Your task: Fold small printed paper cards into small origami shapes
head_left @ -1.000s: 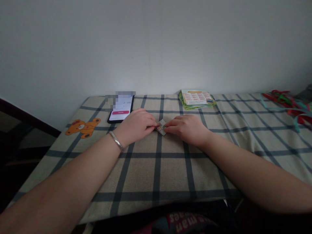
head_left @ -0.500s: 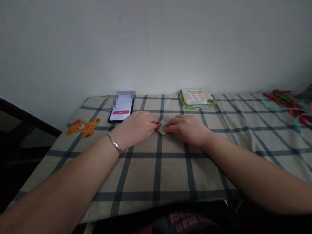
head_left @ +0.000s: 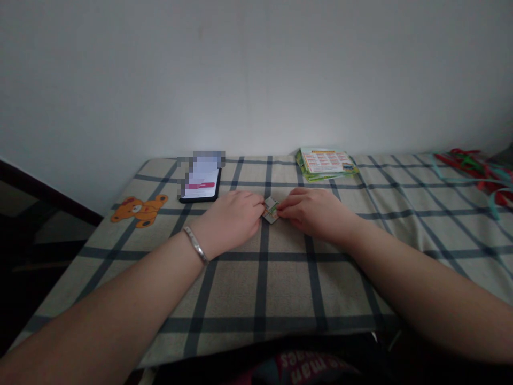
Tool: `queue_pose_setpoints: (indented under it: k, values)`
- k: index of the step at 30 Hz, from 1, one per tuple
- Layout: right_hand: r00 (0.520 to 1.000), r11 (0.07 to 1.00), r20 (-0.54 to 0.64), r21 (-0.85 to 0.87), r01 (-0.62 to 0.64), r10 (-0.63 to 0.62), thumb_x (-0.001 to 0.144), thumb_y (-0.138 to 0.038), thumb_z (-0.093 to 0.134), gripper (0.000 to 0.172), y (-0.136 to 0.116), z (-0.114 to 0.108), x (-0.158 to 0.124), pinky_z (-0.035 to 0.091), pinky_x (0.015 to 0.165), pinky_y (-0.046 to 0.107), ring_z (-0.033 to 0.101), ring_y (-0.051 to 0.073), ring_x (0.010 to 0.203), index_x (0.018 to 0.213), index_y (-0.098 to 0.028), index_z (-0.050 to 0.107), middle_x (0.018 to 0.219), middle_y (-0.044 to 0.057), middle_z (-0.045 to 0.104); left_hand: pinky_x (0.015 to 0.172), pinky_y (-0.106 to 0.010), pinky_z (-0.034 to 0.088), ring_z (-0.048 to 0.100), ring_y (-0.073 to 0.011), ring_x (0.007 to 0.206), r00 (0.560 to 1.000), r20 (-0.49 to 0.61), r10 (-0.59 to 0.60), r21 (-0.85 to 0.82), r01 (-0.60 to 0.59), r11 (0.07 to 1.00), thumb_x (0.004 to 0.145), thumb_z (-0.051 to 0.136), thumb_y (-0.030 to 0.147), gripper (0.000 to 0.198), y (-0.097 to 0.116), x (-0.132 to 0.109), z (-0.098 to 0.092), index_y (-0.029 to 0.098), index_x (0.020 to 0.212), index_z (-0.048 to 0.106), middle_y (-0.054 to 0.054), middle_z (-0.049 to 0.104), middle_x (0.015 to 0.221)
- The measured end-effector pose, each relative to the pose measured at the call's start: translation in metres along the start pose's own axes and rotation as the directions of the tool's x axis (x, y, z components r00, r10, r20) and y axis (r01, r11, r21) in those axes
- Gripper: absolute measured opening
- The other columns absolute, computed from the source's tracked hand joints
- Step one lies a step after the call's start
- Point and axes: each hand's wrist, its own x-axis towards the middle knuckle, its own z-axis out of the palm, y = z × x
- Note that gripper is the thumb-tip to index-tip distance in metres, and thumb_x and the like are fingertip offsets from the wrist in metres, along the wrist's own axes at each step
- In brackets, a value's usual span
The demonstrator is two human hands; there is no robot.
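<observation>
Between my hands is a small folded piece of printed paper [head_left: 271, 214], greyish with green and orange print, diamond-shaped, low over the checked tablecloth [head_left: 228, 289]. My left hand [head_left: 240, 216], with a silver bangle at the wrist, has its fingers closed at the paper's left corner. On the right corner, the thumb and fingers of my right hand [head_left: 310, 213] pinch the paper. The left fingertips are partly hidden behind the hand.
A phone [head_left: 200, 184] with a lit screen lies beyond my left hand. Left of it is an orange bear figure [head_left: 140, 210]. A stack of printed leaflets [head_left: 326, 162] lies near the wall [head_left: 256, 80]. Red, green and teal ribbons [head_left: 481, 171] are at the far right.
The left hand has turned slightly and covers less of the folded paper. More of the paper's printed face shows as the right fingers have shifted slightly right.
</observation>
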Motion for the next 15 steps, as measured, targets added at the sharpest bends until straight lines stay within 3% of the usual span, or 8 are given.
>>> queue_pose_setpoints:
  k: [4,8,15]
  values:
    - [0.999,0.999,0.036,-0.034,0.004,-0.002,0.089,-0.016,0.055,0.021,-0.0004,0.0007,-0.0005,0.045,0.076,0.03,0.059,0.02,0.098,0.099,-0.02,0.073,0.104,0.004,0.071,0.093,-0.042,0.048,0.059,-0.0253,0.104,1.0,-0.013,0.009,0.0,-0.009,1.0,0.087,0.049,0.02,0.024,0.0004,0.002,0.0031,0.012,0.101,0.067,-0.01,0.065,0.109]
    - [0.999,0.998,0.036,-0.058,-0.026,0.028,0.089,-0.018,0.055,0.02,-0.0001,0.0016,-0.0014,0.044,0.073,0.03,0.059,0.02,0.097,0.097,-0.023,0.073,0.103,0.004,0.07,0.1,-0.042,0.045,0.055,-0.0268,0.116,0.997,-0.073,0.003,-0.032,-0.005,0.999,0.086,0.05,0.022,0.033,0.0021,0.0039,0.0078,0.009,0.114,0.061,-0.012,0.06,0.125]
    - [0.999,0.996,0.031,-0.081,-0.025,0.027,0.091,-0.021,0.052,0.021,-0.0019,0.0003,-0.001,0.041,0.069,0.03,0.059,0.02,0.093,0.094,-0.021,0.073,0.095,0.003,0.071,0.098,-0.042,0.046,0.058,-0.0262,0.111,0.998,-0.054,0.013,-0.057,-0.016,0.998,0.088,0.048,0.026,0.028,-0.0011,0.0086,0.0065,0.012,0.107,0.062,-0.011,0.064,0.117]
